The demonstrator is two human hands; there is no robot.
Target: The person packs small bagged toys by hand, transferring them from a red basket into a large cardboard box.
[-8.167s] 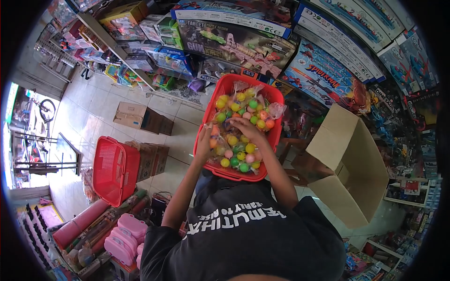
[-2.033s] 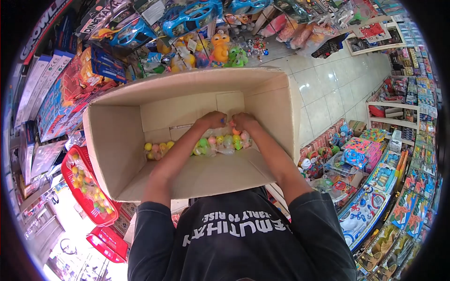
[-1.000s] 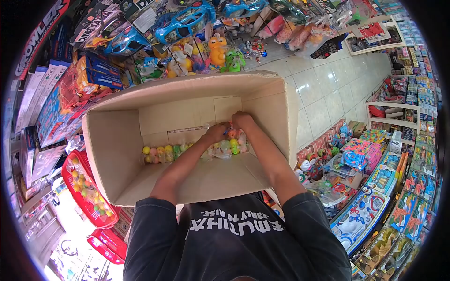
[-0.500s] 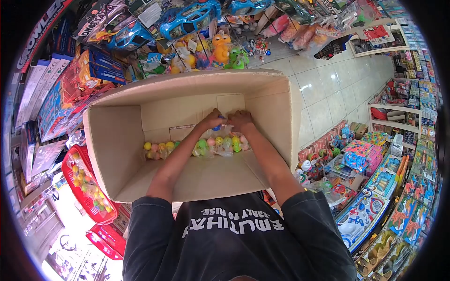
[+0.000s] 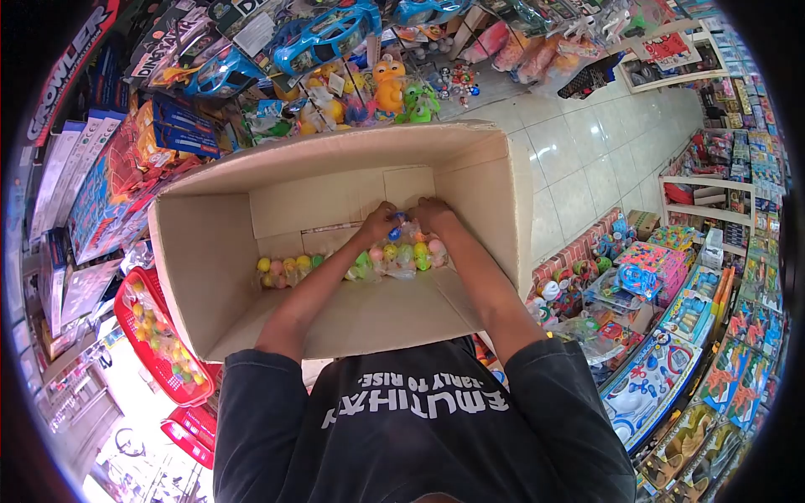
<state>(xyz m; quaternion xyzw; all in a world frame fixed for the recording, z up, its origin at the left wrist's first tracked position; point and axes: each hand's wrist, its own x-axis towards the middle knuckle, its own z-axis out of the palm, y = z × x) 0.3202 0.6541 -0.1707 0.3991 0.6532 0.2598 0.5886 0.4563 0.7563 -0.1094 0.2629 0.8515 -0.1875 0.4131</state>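
Inside a large cardboard box (image 5: 205,268), both my hands are at a clear plastic bag (image 5: 409,228) near the far wall. My left hand (image 5: 380,223) is closed on the bag's left side, where something small and blue shows by the fingertips. On the right, my right hand (image 5: 433,215) has its fingers curled against the plastic, and its grip is partly hidden. Below the hands, bagged small balls (image 5: 390,256) in yellow, green and pink lie in a row along the box floor. More bagged balls (image 5: 289,267) lie to the left, partly behind my left forearm.
Red plastic baskets stand left of the box; the upper red basket (image 5: 155,335) holds more bagged balls. Packaged toys (image 5: 327,42) crowd the far side. Boxed toy sets (image 5: 654,369) line the right, beside a tiled floor (image 5: 579,151).
My hands have moved slightly apart, and more of the clear plastic and the blue piece now shows between them. The view has shifted a little; the box stays in place.
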